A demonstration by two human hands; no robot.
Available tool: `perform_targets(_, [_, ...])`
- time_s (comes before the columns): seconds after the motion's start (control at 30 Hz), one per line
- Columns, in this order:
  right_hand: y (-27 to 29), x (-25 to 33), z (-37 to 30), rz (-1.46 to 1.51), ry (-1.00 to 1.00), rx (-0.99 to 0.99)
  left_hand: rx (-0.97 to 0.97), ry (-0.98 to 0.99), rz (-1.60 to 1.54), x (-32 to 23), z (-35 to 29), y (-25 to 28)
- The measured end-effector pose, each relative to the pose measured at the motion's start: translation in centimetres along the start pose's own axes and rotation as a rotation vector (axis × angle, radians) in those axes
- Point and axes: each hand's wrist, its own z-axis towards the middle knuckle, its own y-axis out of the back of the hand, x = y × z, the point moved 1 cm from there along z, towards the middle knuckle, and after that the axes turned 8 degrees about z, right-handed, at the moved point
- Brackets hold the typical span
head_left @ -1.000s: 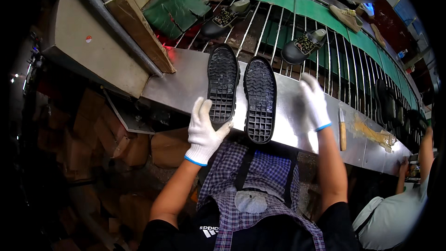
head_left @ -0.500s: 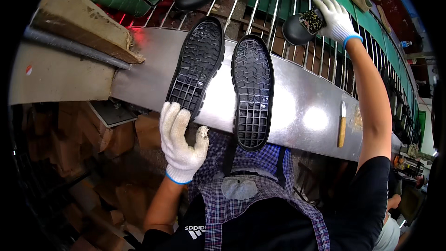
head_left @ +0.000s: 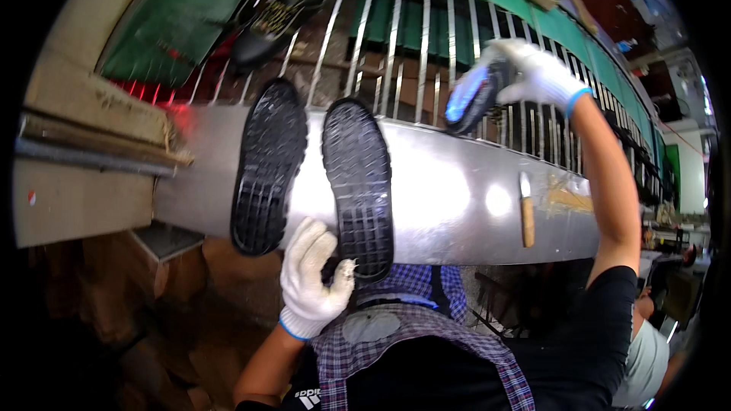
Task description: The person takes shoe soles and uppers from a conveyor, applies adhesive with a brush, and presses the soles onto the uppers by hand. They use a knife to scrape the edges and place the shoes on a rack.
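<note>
The right hand (head_left: 533, 76) grasps a dark shoe (head_left: 474, 99) in the upper right of the frame, long axis slanting toward lower left. Two black soles, left sole (head_left: 269, 171) and right sole (head_left: 358, 190), lie left of and below it, lengthwise top to bottom. The left hand (head_left: 314, 280), nearer them, is half-curled; contact cannot be confirmed. The right sole overhangs the metal bench's (head_left: 449, 228) front edge; open room separates it from the knife (head_left: 527, 213).

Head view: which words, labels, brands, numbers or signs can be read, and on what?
White lettering on the black T-shirt: visible, but printed words aren't copied here.
Red-and-white sticker on the beige panel: too small to read.
Left outsole and right outsole: any moulded marking is too blurred to read.
</note>
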Motion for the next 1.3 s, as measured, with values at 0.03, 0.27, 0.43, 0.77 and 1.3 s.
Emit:
perform_targets(0.03, [-1.3,0.5,0.2,-0.057,0.106,-0.03,0.01,-0.004,-0.001,0.0,0.7,0.0])
perform_targets(0.27, [-6.6,1.4,1.1,-0.206,0.374,-0.142,-0.008,-0.047,0.018,-0.9,2.5,-0.2])
perform_targets(0.43, [-5.1,1.8,-3.6,-0.013,0.328,-0.396,-0.039,-0.075,0.0,-2.3,2.5,-0.4])
perform_targets(0.77, [-3.5,8.1,-16.0,1.026,0.279,-0.879,0.062,-0.207,-0.236,-8.2,9.4,-2.3])
perform_targets(1.3, [-26.2,19.7,-28.5,2.333,-0.287,-0.144,0.568,0.636,-1.183,-11.7,-0.7,-6.3])
